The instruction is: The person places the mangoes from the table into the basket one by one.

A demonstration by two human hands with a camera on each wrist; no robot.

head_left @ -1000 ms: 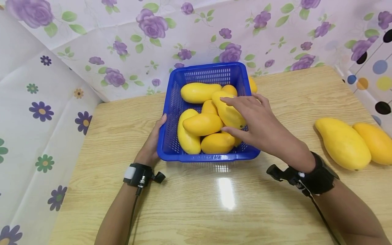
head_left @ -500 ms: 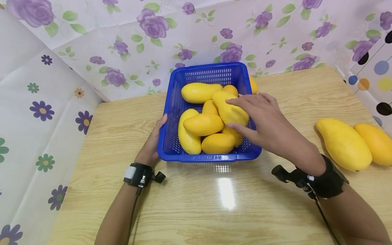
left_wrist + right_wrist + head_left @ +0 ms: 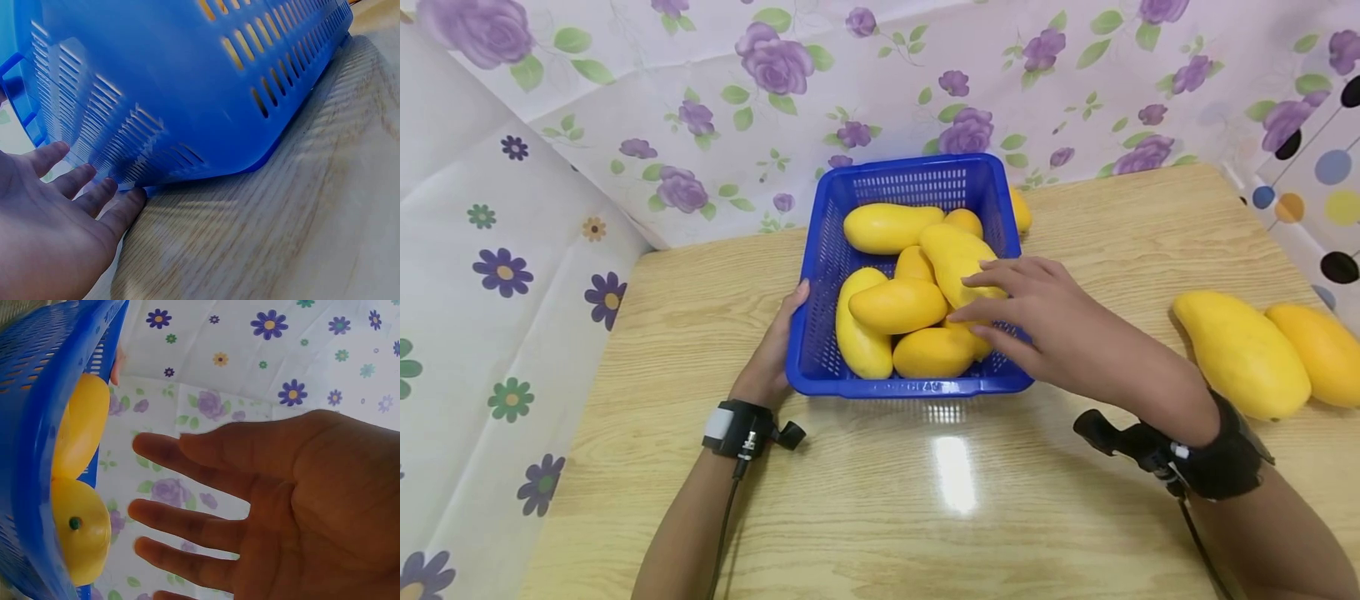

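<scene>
In the head view, a blue plastic basket holds several yellow mangoes. At its left side is my left hand. The left wrist view shows that hand's fingers extended against the slotted wall, low near the table. My right hand hovers over the basket's right rim with fingers spread and nothing in them. Beneath its fingertips lies a large pale yellow mango. From the right wrist view, the fingers stand apart from two mangoes, one showing a dark stem end.
Two more mangoes lie on the wooden table to the right. Another mango shows partly behind the basket's right side. Flowered sheets hang behind and at the left. Each wrist carries a strapped camera with a cable.
The right hand has drawn back slightly to the right and lower, away from the large mango, its fingers more spread. That mango turned slightly earlier. The left hand and basket stay put.
</scene>
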